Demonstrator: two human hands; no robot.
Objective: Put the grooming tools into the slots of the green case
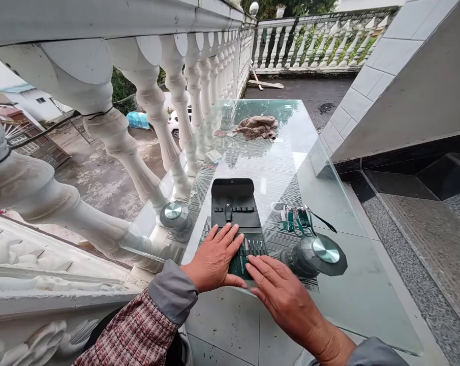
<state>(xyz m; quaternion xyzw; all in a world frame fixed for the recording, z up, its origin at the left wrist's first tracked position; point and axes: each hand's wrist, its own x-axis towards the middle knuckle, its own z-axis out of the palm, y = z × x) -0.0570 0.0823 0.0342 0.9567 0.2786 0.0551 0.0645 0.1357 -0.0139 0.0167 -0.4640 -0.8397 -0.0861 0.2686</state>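
Note:
An unfolded black manicure case [233,189] lies on the glass table, its flap at the far end. The upper panel has elastic loops and a small strap. Several slim metal tools with green handles [255,246] sit side by side in the near panel. My left hand [213,258] rests with fingers spread on the case's left side. My right hand [286,297] has its fingers stretched out, their tips at the near panel's lower right edge; whether anything lies under them is hidden. To the right lie two nail clippers [303,217], green-handled scissors [301,231] and a dark long-handled tool [322,219].
The glass tabletop [351,284] has round metal-capped supports at the right [326,251] and left [173,210]. A crumpled brown cloth [257,127] and a small card [214,156] lie farther back. A white balustrade [149,96] runs along the left.

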